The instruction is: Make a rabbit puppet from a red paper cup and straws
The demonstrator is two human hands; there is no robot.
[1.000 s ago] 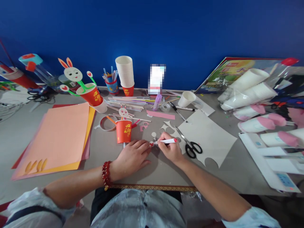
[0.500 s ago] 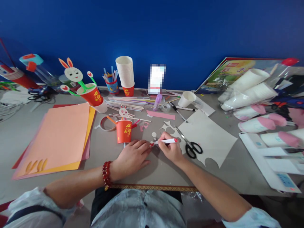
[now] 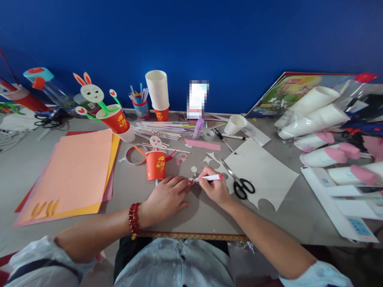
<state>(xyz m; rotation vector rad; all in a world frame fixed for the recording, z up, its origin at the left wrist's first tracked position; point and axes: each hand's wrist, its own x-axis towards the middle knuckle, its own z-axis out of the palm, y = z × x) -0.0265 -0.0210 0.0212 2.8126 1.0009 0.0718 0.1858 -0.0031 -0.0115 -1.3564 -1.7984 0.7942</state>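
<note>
My right hand (image 3: 214,188) grips a white marker with a red cap end (image 3: 209,177), its tip on a small round paper piece (image 3: 190,181) that shows red colouring. My left hand (image 3: 164,199) lies flat on the grey table (image 3: 191,215) with fingers stretched out, fingertips pressing beside that piece. A red bead bracelet (image 3: 133,219) is on the left wrist. A red paper cup with a small bunny face on a stick (image 3: 156,162) stands just behind the left hand.
Black-handled scissors (image 3: 239,183) lie on white cut paper (image 3: 263,171) to the right. Orange and yellow sheets (image 3: 74,175) lie left. Stacked white cups (image 3: 157,91), a larger bunny cup (image 3: 113,117), straws (image 3: 161,129) and a tape roll (image 3: 208,135) sit behind. Cup stacks in bags (image 3: 317,111) lie right.
</note>
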